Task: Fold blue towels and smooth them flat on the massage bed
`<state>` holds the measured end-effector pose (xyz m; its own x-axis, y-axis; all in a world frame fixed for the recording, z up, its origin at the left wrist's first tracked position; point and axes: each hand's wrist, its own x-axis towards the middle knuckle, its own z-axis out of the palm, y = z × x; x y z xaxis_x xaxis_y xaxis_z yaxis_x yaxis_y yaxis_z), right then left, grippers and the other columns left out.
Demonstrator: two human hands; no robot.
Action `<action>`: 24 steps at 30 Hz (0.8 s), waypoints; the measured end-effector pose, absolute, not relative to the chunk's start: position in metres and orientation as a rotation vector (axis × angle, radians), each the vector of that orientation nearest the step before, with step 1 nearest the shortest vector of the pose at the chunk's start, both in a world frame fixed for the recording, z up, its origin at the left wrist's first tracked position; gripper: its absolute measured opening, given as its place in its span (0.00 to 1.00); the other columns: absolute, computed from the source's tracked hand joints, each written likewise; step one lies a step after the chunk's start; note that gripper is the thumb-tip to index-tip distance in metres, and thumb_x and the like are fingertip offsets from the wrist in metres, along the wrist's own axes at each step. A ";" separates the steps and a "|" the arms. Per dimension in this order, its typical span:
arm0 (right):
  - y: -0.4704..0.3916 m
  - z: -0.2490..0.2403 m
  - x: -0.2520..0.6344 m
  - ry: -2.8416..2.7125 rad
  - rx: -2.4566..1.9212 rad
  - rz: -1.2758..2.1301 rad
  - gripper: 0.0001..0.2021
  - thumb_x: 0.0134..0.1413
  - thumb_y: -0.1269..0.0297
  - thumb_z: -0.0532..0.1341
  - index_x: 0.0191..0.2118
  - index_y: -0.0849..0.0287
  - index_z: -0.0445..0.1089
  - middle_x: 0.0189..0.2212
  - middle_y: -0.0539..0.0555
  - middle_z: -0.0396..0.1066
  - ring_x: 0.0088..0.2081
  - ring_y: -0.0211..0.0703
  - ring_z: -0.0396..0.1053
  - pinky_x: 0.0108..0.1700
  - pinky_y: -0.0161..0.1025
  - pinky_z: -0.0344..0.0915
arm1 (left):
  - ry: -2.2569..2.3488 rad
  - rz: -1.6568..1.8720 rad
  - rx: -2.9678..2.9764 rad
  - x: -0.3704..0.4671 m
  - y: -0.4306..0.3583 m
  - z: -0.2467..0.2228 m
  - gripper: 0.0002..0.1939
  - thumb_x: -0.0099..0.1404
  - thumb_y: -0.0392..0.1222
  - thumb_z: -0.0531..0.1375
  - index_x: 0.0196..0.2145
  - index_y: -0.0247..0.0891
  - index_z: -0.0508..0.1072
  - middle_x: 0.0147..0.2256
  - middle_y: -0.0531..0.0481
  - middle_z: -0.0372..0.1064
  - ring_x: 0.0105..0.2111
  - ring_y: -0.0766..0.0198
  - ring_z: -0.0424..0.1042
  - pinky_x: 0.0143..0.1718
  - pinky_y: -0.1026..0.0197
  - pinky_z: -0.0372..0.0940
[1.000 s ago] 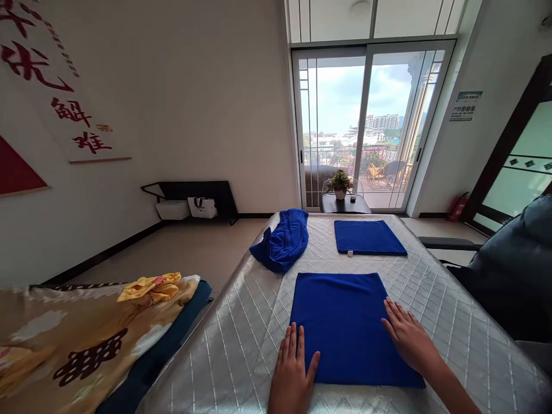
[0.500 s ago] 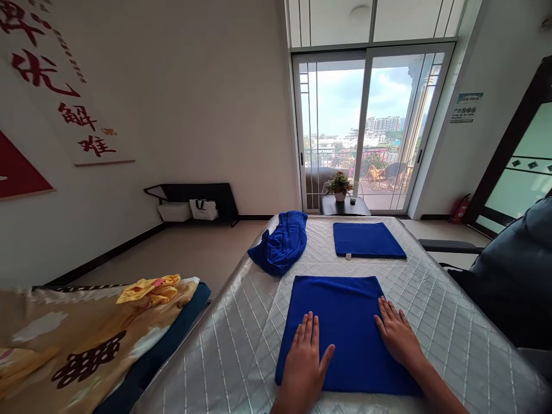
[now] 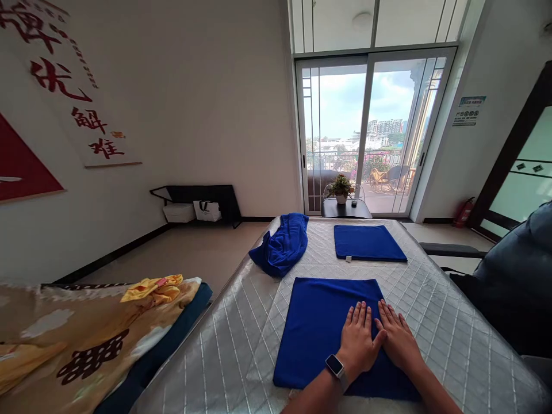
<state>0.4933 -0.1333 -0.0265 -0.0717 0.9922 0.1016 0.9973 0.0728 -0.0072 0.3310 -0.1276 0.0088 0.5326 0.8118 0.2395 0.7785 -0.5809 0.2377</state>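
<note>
A flat blue cloth (image 3: 317, 322) lies squared out on the silver quilted surface (image 3: 237, 345). My left hand (image 3: 360, 339), with a watch on its wrist, rests palm down on the right part of this cloth, fingers extended. Beside it, my right hand (image 3: 399, 336) lies flat over the cloth's right edge, its thumb side touching or nearly touching the left thumb. Farther back is a second flat blue cloth (image 3: 368, 242) with a small white tag at its front edge. To the left of that one, a crumpled blue cloth (image 3: 282, 244) is heaped.
A patterned blanket (image 3: 43, 356) with a yellow cloth (image 3: 155, 288) on it is at the lower left. Beyond the far edge stands a small dark table (image 3: 345, 210) with a potted plant (image 3: 340, 187). A dark bulky chair (image 3: 517, 276) is at the right.
My left hand has slid right across the near cloth, from its left part to beside my right hand. My right hand has hardly moved. The view has shifted slightly.
</note>
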 end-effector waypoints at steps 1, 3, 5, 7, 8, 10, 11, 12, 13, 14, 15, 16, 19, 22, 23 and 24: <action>-0.133 -0.027 0.492 -2.222 -2.099 -0.098 0.28 0.68 0.64 0.42 0.71 0.59 0.56 0.73 0.55 0.44 0.73 0.49 0.43 0.71 0.55 0.44 | 1.396 0.497 2.656 0.326 -0.128 0.007 0.33 0.77 0.54 0.42 0.71 0.33 0.53 0.71 0.42 0.48 0.72 0.53 0.46 0.70 0.45 0.53; -0.132 -0.028 0.491 -2.184 -2.123 -0.088 0.29 0.69 0.62 0.41 0.72 0.62 0.52 0.73 0.56 0.44 0.73 0.49 0.43 0.71 0.55 0.44 | 1.431 0.488 2.646 0.313 -0.129 0.006 0.34 0.77 0.57 0.41 0.71 0.34 0.53 0.71 0.42 0.49 0.72 0.53 0.46 0.70 0.46 0.52; -0.131 -0.028 0.490 -2.160 -2.133 -0.062 0.30 0.69 0.61 0.40 0.72 0.64 0.50 0.73 0.57 0.44 0.73 0.48 0.42 0.72 0.55 0.43 | 1.486 0.469 2.622 0.296 -0.130 0.006 0.35 0.77 0.59 0.40 0.71 0.34 0.53 0.71 0.42 0.49 0.72 0.54 0.46 0.70 0.46 0.51; -0.131 -0.028 0.489 -2.135 -2.144 -0.032 0.31 0.69 0.59 0.38 0.73 0.65 0.48 0.73 0.56 0.43 0.73 0.47 0.41 0.72 0.54 0.42 | 1.566 0.449 2.586 0.275 -0.129 0.008 0.35 0.77 0.60 0.40 0.71 0.35 0.53 0.71 0.42 0.48 0.72 0.53 0.46 0.70 0.46 0.51; -0.131 -0.028 0.489 -2.123 -2.147 -0.021 0.31 0.69 0.58 0.38 0.73 0.65 0.47 0.73 0.56 0.42 0.73 0.46 0.41 0.72 0.53 0.41 | 1.613 0.437 2.568 0.263 -0.129 0.008 0.36 0.77 0.60 0.39 0.71 0.35 0.54 0.71 0.41 0.48 0.72 0.53 0.46 0.70 0.46 0.51; -0.131 -0.028 0.490 -2.111 -2.145 -0.014 0.32 0.69 0.57 0.38 0.73 0.65 0.46 0.73 0.56 0.42 0.73 0.46 0.40 0.72 0.53 0.40 | 1.713 0.406 2.533 0.237 -0.127 0.009 0.36 0.77 0.61 0.39 0.71 0.35 0.54 0.71 0.40 0.48 0.71 0.52 0.47 0.70 0.45 0.51; -0.132 -0.029 0.490 -2.117 -2.136 -0.018 0.32 0.69 0.57 0.38 0.73 0.65 0.47 0.73 0.56 0.42 0.73 0.46 0.40 0.72 0.53 0.40 | 1.762 0.388 2.516 0.224 -0.126 0.008 0.37 0.77 0.62 0.39 0.71 0.35 0.54 0.71 0.40 0.48 0.71 0.51 0.48 0.70 0.44 0.51; -0.132 -0.029 0.490 -2.129 -2.123 -0.025 0.32 0.69 0.58 0.38 0.73 0.66 0.47 0.73 0.57 0.43 0.73 0.47 0.40 0.72 0.54 0.40 | 1.807 0.371 2.498 0.211 -0.125 0.007 0.37 0.76 0.62 0.38 0.71 0.35 0.54 0.71 0.40 0.48 0.71 0.51 0.48 0.69 0.44 0.51; -0.132 -0.030 0.490 -2.140 -2.112 -0.032 0.32 0.69 0.58 0.38 0.73 0.67 0.48 0.73 0.58 0.43 0.73 0.47 0.40 0.72 0.54 0.40 | 1.849 0.356 2.480 0.199 -0.124 0.006 0.38 0.76 0.63 0.37 0.71 0.35 0.54 0.71 0.40 0.49 0.71 0.50 0.48 0.69 0.43 0.52; -0.132 -0.030 0.491 -2.146 -2.107 -0.037 0.32 0.68 0.58 0.38 0.73 0.67 0.48 0.73 0.58 0.43 0.73 0.47 0.40 0.72 0.54 0.40 | 1.887 0.347 2.464 0.187 -0.123 0.004 0.38 0.76 0.63 0.37 0.71 0.35 0.54 0.71 0.40 0.50 0.71 0.50 0.48 0.69 0.43 0.52; -0.132 -0.032 0.491 -2.149 -2.108 -0.043 0.32 0.68 0.58 0.38 0.73 0.67 0.48 0.73 0.58 0.43 0.73 0.48 0.41 0.72 0.54 0.41 | 1.921 0.341 2.452 0.177 -0.123 0.002 0.38 0.76 0.64 0.37 0.71 0.34 0.53 0.71 0.40 0.51 0.71 0.50 0.48 0.69 0.42 0.52; -0.132 -0.033 0.492 -2.154 -2.113 -0.049 0.32 0.68 0.58 0.38 0.72 0.67 0.49 0.73 0.58 0.43 0.73 0.48 0.42 0.72 0.54 0.41 | 1.950 0.339 2.443 0.169 -0.123 0.000 0.39 0.76 0.64 0.38 0.71 0.34 0.53 0.71 0.39 0.51 0.71 0.49 0.48 0.69 0.42 0.53; -0.133 -0.035 0.495 -2.209 -2.135 -0.069 0.32 0.68 0.59 0.37 0.72 0.67 0.49 0.73 0.58 0.43 0.73 0.49 0.42 0.72 0.56 0.42 | 2.001 0.362 2.441 0.153 -0.122 -0.007 0.37 0.76 0.62 0.40 0.71 0.33 0.53 0.71 0.39 0.50 0.71 0.50 0.49 0.68 0.44 0.54; -0.128 -0.030 0.499 -2.279 -2.195 -0.060 0.32 0.68 0.60 0.38 0.72 0.65 0.50 0.73 0.56 0.43 0.73 0.51 0.43 0.71 0.58 0.44 | 1.981 0.385 2.464 0.150 -0.123 -0.009 0.37 0.77 0.61 0.40 0.71 0.33 0.53 0.71 0.39 0.48 0.71 0.51 0.49 0.69 0.44 0.54; -0.124 -0.026 0.499 -2.291 -2.221 -0.051 0.32 0.68 0.59 0.38 0.72 0.65 0.50 0.73 0.56 0.43 0.73 0.52 0.43 0.71 0.58 0.44 | 1.969 0.385 2.462 0.150 -0.123 -0.008 0.37 0.77 0.61 0.40 0.71 0.32 0.53 0.71 0.38 0.47 0.71 0.51 0.49 0.69 0.44 0.54; -0.118 -0.021 0.499 -2.297 -2.241 -0.043 0.32 0.68 0.59 0.38 0.72 0.64 0.50 0.73 0.56 0.44 0.73 0.52 0.44 0.71 0.58 0.44 | 1.958 0.380 2.454 0.151 -0.123 -0.006 0.38 0.76 0.62 0.40 0.71 0.31 0.53 0.71 0.38 0.46 0.71 0.50 0.48 0.69 0.44 0.54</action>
<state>0.4987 -0.1181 -0.0207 -0.0237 0.9993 -0.0300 0.9974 0.0257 0.0669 0.1506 -0.1232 -0.0064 0.2047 0.9584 0.1992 0.9633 -0.2333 0.1329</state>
